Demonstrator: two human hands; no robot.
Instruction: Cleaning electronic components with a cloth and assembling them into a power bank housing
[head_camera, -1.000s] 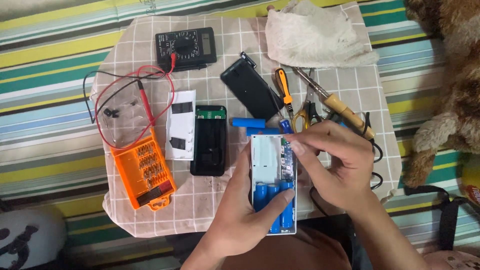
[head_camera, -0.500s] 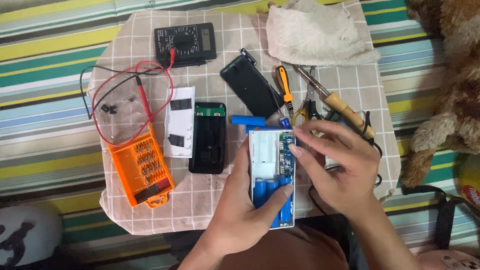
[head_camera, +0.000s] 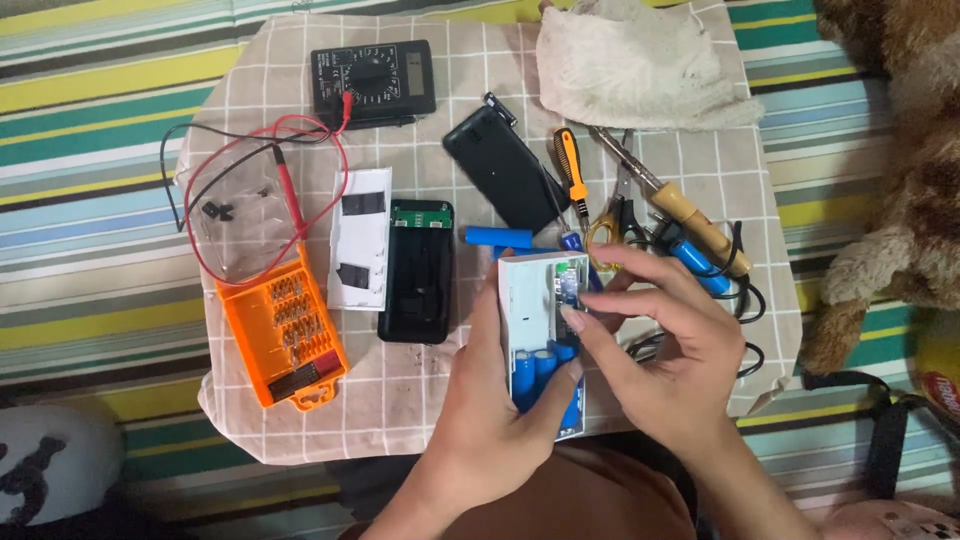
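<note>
At lower centre of the frame, the left hand (head_camera: 495, 420) grips the white power bank case (head_camera: 540, 330) from below, fingers wrapped around its blue cells. The right hand (head_camera: 665, 345) rests fingers (head_camera: 580, 322) on its top; just left lies a black case (head_camera: 417, 285).

Black multimeter (head_camera: 373, 79), orange bit case (head_camera: 283, 328)
</note>
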